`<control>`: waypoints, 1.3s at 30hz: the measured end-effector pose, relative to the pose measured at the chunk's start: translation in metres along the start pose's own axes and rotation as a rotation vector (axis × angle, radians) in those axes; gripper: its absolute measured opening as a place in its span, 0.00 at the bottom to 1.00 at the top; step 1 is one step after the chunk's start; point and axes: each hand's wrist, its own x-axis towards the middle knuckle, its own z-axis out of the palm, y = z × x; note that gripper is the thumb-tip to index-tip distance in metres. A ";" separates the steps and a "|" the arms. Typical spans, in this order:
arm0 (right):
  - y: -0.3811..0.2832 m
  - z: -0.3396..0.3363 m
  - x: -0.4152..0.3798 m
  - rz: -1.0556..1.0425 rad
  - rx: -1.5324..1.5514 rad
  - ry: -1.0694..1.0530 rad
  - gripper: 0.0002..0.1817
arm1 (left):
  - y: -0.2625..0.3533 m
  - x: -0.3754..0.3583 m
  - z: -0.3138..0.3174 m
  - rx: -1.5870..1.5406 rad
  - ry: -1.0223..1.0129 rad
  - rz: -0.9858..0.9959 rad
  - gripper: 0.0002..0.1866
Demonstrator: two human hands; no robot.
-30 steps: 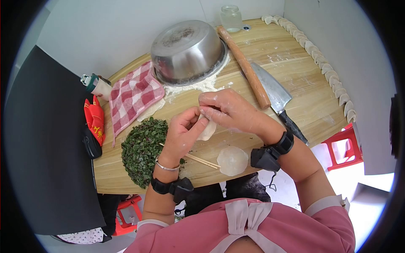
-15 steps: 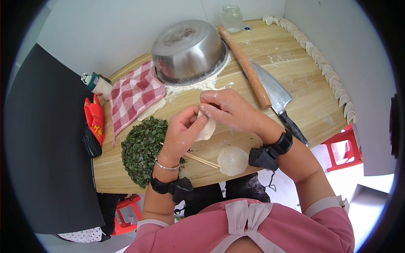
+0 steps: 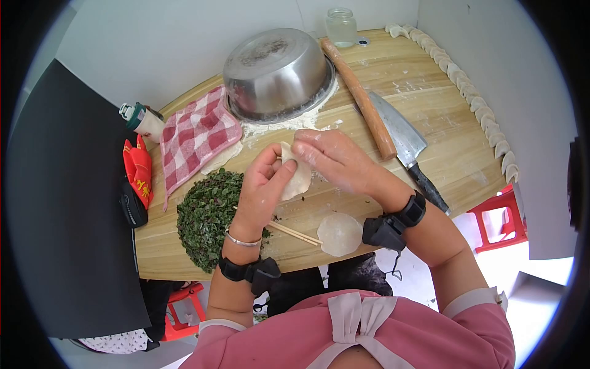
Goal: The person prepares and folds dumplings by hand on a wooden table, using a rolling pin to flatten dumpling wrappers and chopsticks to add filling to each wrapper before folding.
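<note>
My left hand (image 3: 265, 179) is closed on a folded dumpling (image 3: 297, 179), its thumb over the near face of the pale dough. At the dumpling's upper edge, the bunched fingers and thumb of my floury right hand (image 3: 335, 158) press against the dough; their tips are partly hidden. A round dough wrapper (image 3: 340, 234) lies flat near the table's front edge. Wooden chopsticks (image 3: 296, 233) lie between it and a heap of chopped green filling (image 3: 208, 215), which is left of my left wrist.
An upturned metal basin (image 3: 276, 77) stands on flour at the back. Right of it are a rolling pin (image 3: 359, 98), a cleaver (image 3: 399, 132) and a glass jar (image 3: 340, 27). Several dumplings (image 3: 473, 101) line the right edge. A checked cloth (image 3: 200, 135) lies at left.
My hands have drawn slightly apart, and more of the dumpling shows between them. The left fingers have shifted a little left along the dough. The view has tilted very slightly.
</note>
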 end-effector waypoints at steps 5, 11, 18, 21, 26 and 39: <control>0.007 0.004 0.001 -0.133 -0.185 0.025 0.14 | 0.002 -0.001 0.002 -0.004 0.007 -0.008 0.10; 0.001 0.000 0.000 0.005 -0.122 0.016 0.12 | 0.002 -0.002 -0.001 0.099 -0.053 -0.085 0.12; 0.002 0.005 0.000 -0.059 -0.113 0.003 0.13 | 0.002 0.000 0.001 -0.009 -0.017 0.000 0.11; 0.004 0.004 0.001 -0.108 -0.139 0.009 0.13 | -0.002 0.000 -0.003 0.039 -0.031 0.027 0.10; -0.005 -0.006 0.000 0.080 -0.077 -0.075 0.15 | -0.003 -0.001 0.000 0.012 0.086 0.045 0.09; -0.003 -0.002 0.000 -0.154 -0.243 -0.015 0.16 | -0.002 -0.001 -0.009 0.062 -0.014 -0.011 0.10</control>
